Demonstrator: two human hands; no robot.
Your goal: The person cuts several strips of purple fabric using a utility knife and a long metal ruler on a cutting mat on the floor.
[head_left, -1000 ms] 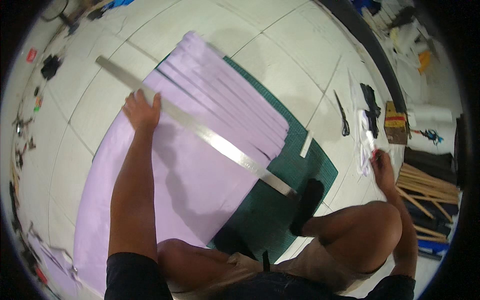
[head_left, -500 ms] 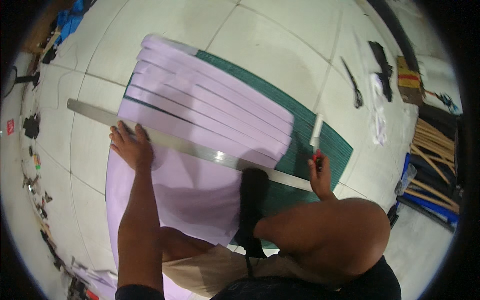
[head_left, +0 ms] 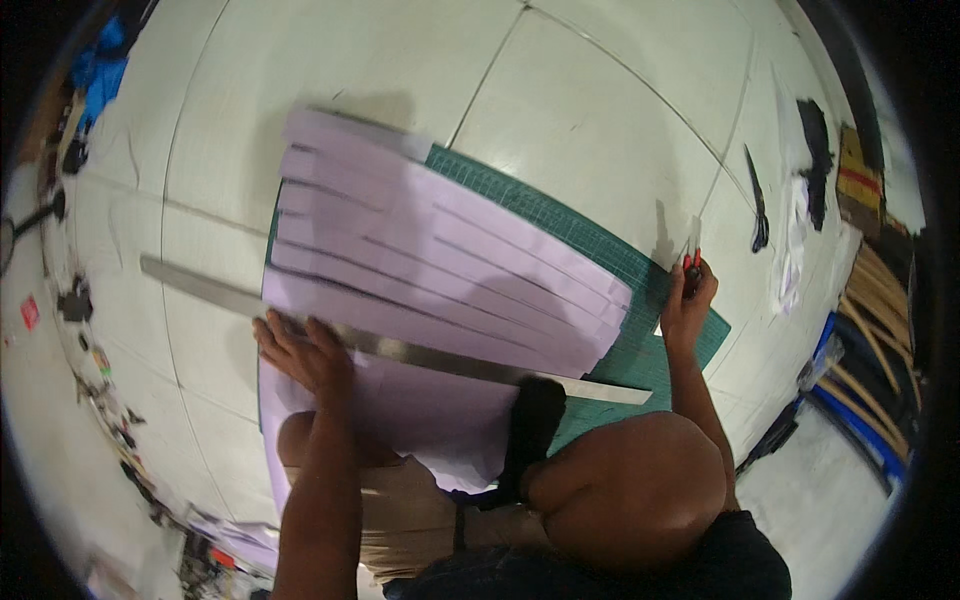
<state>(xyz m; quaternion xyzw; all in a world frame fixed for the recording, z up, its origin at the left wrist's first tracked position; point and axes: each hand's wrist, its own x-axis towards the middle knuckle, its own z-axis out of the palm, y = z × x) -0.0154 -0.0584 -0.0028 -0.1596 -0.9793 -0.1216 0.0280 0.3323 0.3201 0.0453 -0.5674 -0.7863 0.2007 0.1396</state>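
A long metal ruler (head_left: 440, 358) lies slantwise across a lilac sheet (head_left: 400, 240) that has several long parallel slits in its far part. My left hand (head_left: 308, 352) rests on the ruler's left portion with its fingers apart. Beyond the ruler's right end, my right hand (head_left: 690, 300) is closed around a red-and-black-handled cutter knife (head_left: 692, 268), its pale tip pointing away from me. Under the sheet is a green cutting mat (head_left: 540, 200), showing along the far and right sides. My foot in a black sock (head_left: 537, 410) is at the ruler's near edge, towards its right part.
Scissors (head_left: 757, 200) with dark handles lie on the tiled floor (head_left: 590, 90) to the right. Beside them are black and white scraps (head_left: 815, 165), a yellow-and-red box (head_left: 860, 180) and brown rolls (head_left: 875, 310). Small clutter (head_left: 75, 298) lines the left side.
My right hand has moved farther away and to the right with the cutter knife, off the ruler's end. My left hand stays on the ruler. The whole view has shifted slightly.
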